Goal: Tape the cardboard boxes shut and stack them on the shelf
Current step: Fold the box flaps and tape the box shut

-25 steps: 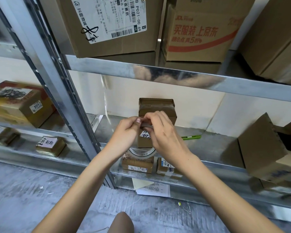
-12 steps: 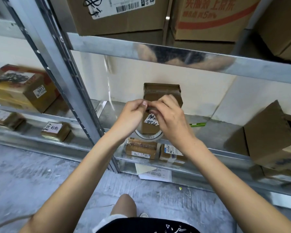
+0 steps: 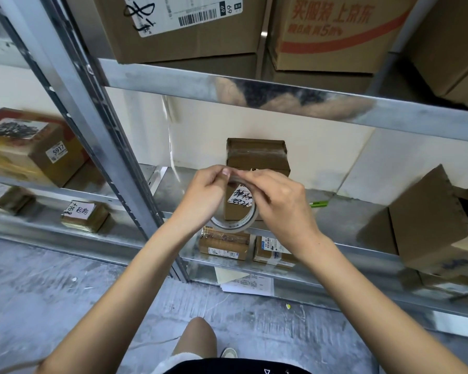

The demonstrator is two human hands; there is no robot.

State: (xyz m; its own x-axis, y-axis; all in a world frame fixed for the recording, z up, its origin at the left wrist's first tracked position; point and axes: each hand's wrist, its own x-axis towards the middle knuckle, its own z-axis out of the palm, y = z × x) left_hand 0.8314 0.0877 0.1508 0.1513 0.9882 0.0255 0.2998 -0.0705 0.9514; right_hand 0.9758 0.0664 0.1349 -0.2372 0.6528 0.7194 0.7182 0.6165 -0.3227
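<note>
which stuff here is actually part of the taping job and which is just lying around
In the job:
- tape roll, held by left hand and right hand, both picking at its top edge
- upright small box behind the roll
- two small flat parcels at the shelf front

Lying about:
- green pen
- open carton at right
- papers on the floor
- big boxes on the upper shelf

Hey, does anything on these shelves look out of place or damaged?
Yes. The cardboard box at the right of the shelf sits tilted, its flaps open. Papers lie on the floor beneath the shelf.
</note>
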